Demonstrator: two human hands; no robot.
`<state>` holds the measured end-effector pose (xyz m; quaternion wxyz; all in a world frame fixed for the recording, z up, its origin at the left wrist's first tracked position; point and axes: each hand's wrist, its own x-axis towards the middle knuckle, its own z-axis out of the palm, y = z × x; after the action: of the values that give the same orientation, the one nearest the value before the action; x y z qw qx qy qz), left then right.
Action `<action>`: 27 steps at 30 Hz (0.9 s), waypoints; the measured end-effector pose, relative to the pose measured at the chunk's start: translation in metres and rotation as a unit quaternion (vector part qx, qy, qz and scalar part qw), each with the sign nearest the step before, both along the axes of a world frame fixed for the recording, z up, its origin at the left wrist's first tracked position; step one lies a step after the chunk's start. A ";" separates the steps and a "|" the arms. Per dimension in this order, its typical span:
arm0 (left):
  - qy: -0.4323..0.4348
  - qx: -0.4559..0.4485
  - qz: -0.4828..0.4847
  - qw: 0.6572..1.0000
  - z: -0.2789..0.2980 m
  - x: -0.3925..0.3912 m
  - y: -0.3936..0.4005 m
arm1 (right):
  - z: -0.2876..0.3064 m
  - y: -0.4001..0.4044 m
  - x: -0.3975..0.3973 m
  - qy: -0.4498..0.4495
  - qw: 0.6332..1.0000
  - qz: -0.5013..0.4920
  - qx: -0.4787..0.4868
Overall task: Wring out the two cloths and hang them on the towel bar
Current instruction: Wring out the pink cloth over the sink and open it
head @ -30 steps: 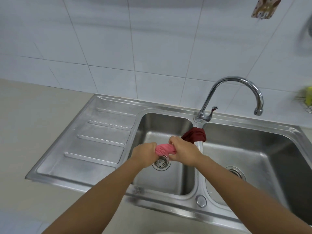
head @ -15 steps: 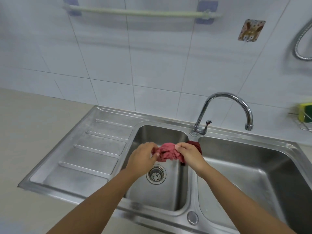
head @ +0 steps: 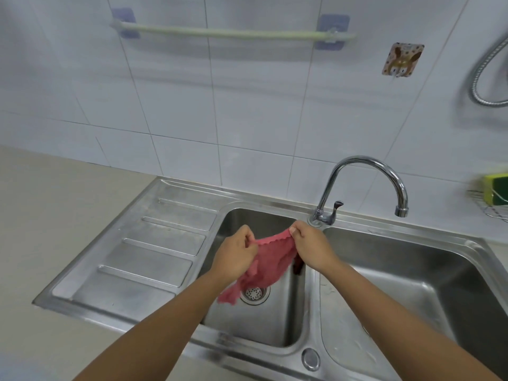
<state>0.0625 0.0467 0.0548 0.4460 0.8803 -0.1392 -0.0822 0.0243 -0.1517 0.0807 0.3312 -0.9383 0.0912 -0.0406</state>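
I hold a pink cloth (head: 270, 261) spread out over the left sink basin (head: 247, 328). My left hand (head: 236, 255) pinches its left top corner and my right hand (head: 310, 247) pinches its right top corner; the cloth hangs down over the drain. A dark red cloth (head: 298, 266) lies on the divider between the basins, mostly hidden behind my right hand. The pale green towel bar (head: 233, 33) is fixed high on the tiled wall, bare.
A chrome faucet (head: 362, 182) arches over the right basin (head: 412, 284). The drainboard (head: 148, 254) lies to the left. A sponge in a wire rack (head: 494, 192) is at the right edge, a hook sticker (head: 402, 63) and a metal hose (head: 486, 70) on the wall.
The pink cloth went from a tight twisted roll between my fists to spread open by its top corners. The view tilted upward, bringing the towel bar fully into sight.
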 end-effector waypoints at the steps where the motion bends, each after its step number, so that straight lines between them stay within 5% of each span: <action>1: -0.006 0.004 0.009 1.000 0.004 0.001 -0.001 | 0.001 0.002 0.000 -0.007 1.000 -0.001 0.020; 6: -0.066 0.088 -0.019 0.994 0.018 0.011 0.012 | 0.012 0.000 -0.006 0.012 0.995 0.083 0.048; 13: -0.166 0.196 -0.096 0.962 0.015 0.021 0.036 | 0.032 -0.011 -0.004 0.053 0.968 0.160 -0.186; 16: -0.208 0.208 -0.089 0.952 0.014 0.027 0.039 | 0.039 -0.016 0.003 0.130 0.952 0.188 -0.206; 21: -0.162 0.261 -0.046 0.951 0.020 0.042 0.053 | 0.044 -0.029 0.013 0.198 0.950 0.194 -0.144; 27: -0.129 0.271 -0.137 0.944 0.030 0.049 0.069 | 0.041 -0.048 0.028 0.183 0.934 0.176 -0.251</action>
<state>0.1119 0.1153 0.0850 0.1528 0.9434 -0.2875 -0.0628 0.0527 -0.2002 0.1215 0.0641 -0.9831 -0.0295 0.1688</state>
